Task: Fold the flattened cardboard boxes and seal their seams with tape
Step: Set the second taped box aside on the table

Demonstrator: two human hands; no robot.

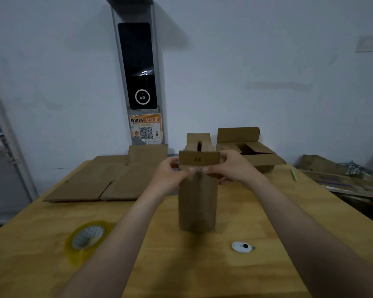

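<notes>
A tall brown cardboard box (197, 203) stands upright in the middle of the wooden table (170, 265). Its near top flap, marked "24", stands up; the far flaps are partly folded in. My left hand (171, 175) grips the box's upper left side, thumb on the near face. My right hand (230, 167) grips the upper right side the same way. A roll of clear yellowish tape (87, 237) lies flat at the near left. A stack of flattened boxes (108, 181) lies at the far left.
A small white cutter (242, 246) lies at the near right. Another opened box (252, 151) stands at the far right. A green pen (293, 173) lies near the right edge. Flat cardboard is piled off the table on the right (342, 179). A grey kiosk (139, 82) stands against the wall.
</notes>
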